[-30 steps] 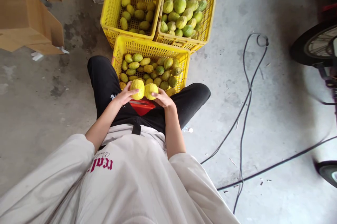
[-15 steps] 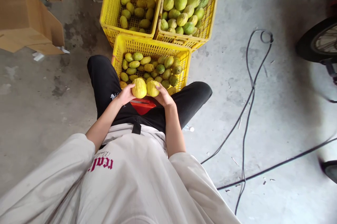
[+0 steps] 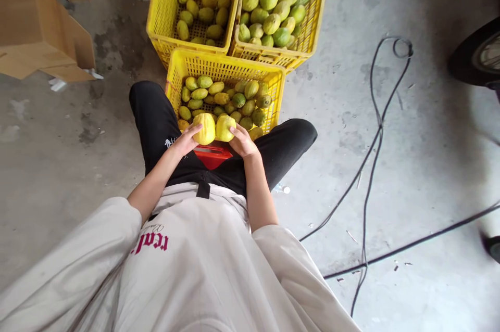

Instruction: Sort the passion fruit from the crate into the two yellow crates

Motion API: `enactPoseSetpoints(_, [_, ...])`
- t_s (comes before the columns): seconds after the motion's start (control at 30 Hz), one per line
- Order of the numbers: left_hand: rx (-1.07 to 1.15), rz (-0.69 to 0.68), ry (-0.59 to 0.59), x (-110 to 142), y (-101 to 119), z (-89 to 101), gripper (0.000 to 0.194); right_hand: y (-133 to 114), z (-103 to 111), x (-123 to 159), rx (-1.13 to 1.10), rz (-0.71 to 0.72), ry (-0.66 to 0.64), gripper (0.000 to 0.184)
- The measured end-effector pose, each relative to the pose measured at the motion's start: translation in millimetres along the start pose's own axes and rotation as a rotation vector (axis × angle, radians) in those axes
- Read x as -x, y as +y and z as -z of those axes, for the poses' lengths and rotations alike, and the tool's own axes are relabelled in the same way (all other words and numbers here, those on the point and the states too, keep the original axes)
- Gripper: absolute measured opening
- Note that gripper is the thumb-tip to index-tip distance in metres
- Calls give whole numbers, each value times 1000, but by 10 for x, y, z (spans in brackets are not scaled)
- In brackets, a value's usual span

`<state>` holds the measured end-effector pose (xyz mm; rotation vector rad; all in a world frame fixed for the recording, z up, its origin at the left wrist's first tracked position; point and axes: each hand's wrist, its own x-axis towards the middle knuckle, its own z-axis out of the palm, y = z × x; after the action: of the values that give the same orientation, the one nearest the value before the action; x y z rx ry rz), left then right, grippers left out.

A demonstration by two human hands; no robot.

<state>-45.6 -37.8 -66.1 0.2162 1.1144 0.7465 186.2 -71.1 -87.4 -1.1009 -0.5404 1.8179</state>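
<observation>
My left hand [image 3: 188, 140] is closed around a yellow, lightly ribbed papaya [image 3: 205, 129]. In my right hand [image 3: 242, 140] is a second yellow papaya [image 3: 225, 128], gripped at its right side. The two fruits are side by side, nearly touching, above the near edge of the front yellow crate [image 3: 230, 60]. Inside that crate lie several green and yellow papayas [image 3: 222, 98], smaller-looking than the held ones. Both palms are partly hidden by the fruits.
Behind the front crate stand a yellow crate [image 3: 161, 9] with a few fruits at its bottom and a fuller yellow crate [image 3: 318, 14]. Cardboard boxes [image 3: 42, 25] lie at left. Black cables [image 3: 380, 134] cross the floor at right, near a wheel [image 3: 478, 56]. Something red [image 3: 213, 156] shows between my legs.
Both papayas have turned slightly in my hands and shifted a little to the left and up. My grip on each stays. The camera view has tilted slightly.
</observation>
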Motion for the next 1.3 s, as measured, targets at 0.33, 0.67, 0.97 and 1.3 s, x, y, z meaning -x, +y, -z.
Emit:
enactPoseSetpoints(0.33, [-6,21,-108,-30,-17,52,35,67,130,-24,-25,-78,100,72])
enactPoseSetpoints(0.67, [-69,-18,-50,-75,-56,74,45,99,185,-133,-71,-165,4,57])
enactPoseSetpoints(0.97, [42,-25,8,-31,0,-46,23,76,154,-80,-33,-31,16,66])
enactPoseSetpoints(1.3, [49,-14,-57,-16,4,-21,30,119,180,-67,-120,-39,60,66])
